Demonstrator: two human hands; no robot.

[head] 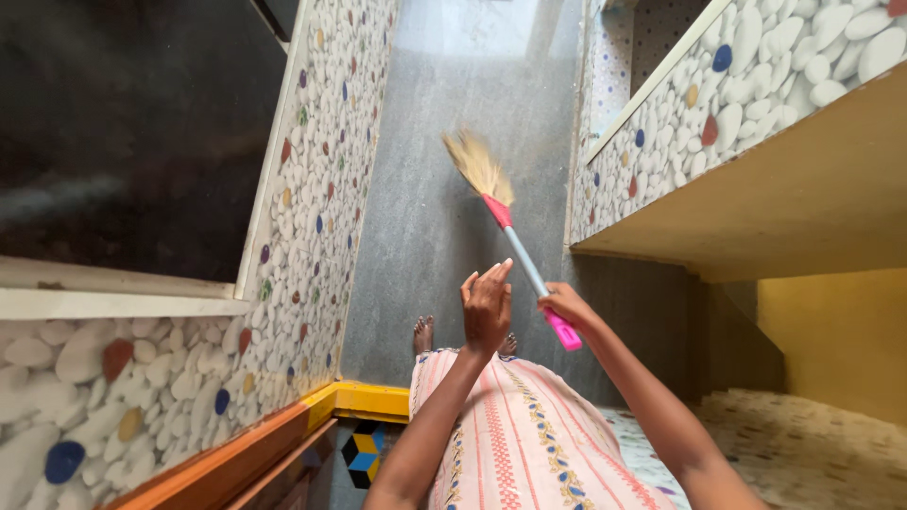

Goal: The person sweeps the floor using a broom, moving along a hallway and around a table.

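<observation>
- Floor (444, 142): grey stone corridor between pebble-tiled walls (302, 217).
- Broom (501, 212): over the floor ahead of the feet, straw head far end, slim handle with pink end. Looks light; handle stiff, bristles soft. Best held near the pink end.
- Right hand (565, 304): wrapped around the handle.
- Left hand (487, 307): fingers spread, holding nothing, just beside the handle.

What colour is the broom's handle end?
Bright pink at the broom handle end, below the right hand; head view.

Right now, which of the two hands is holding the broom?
The right hand, gripping the broom near its pink handle end. The left hand is open beside the shaft, holding nothing.
</observation>
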